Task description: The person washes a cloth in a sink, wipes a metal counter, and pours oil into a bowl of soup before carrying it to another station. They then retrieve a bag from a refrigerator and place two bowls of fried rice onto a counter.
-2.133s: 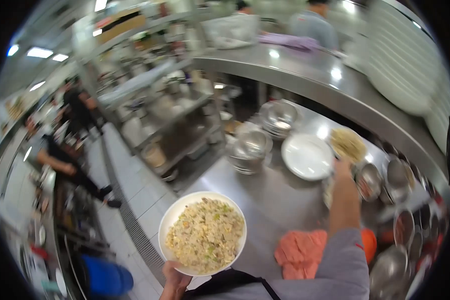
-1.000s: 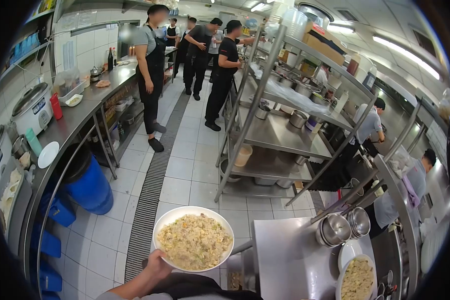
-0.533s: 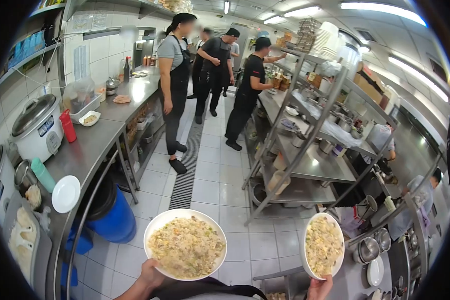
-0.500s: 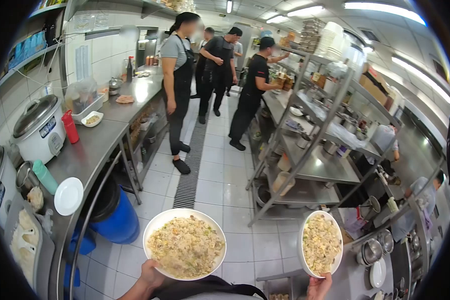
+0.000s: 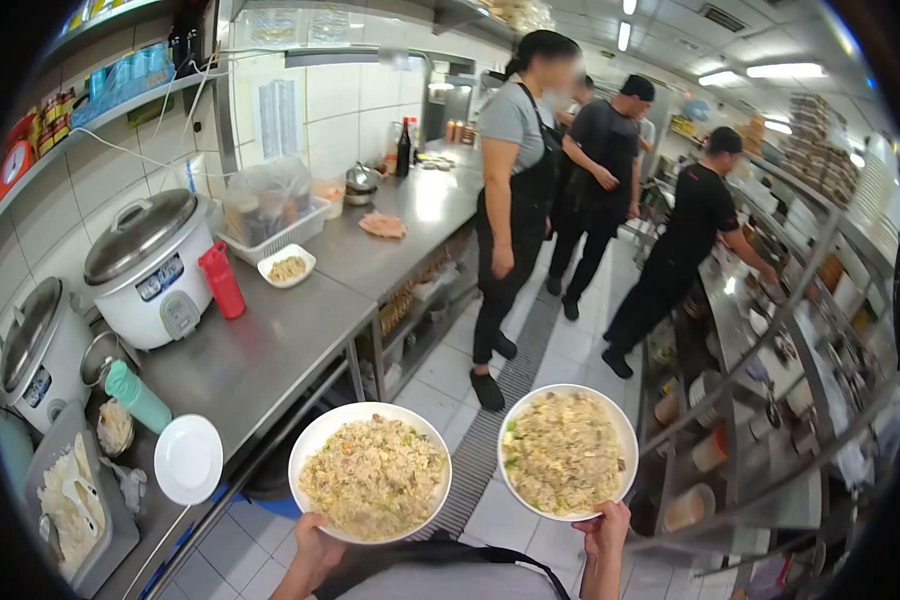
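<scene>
My left hand (image 5: 317, 549) grips the near rim of a white bowl of fried rice (image 5: 372, 475). A second white bowl of fried rice (image 5: 568, 455) is held at its lower right rim by my right hand (image 5: 604, 527). Both bowls are full, side by side with a gap between them, in front of my body above the floor. The fingers under each bowl are partly hidden. To the left of the left bowl, a white plate (image 5: 189, 460) lies at the counter's edge.
Along the left, the steel counter (image 5: 270, 355) carries rice cookers (image 5: 155, 265), a red squeeze bottle (image 5: 222, 282), a small dish of rice (image 5: 287, 267) and a tub of white rice (image 5: 82, 505). Several people stand ahead, the nearest person (image 5: 515, 190) beside the counter. Steel shelving (image 5: 740, 370) lines the right.
My view has turned left toward the counter. The right bowl has come inward, nearer the left bowl, and sits more level. Both hands keep their hold. The person at the shelving has lowered an arm.
</scene>
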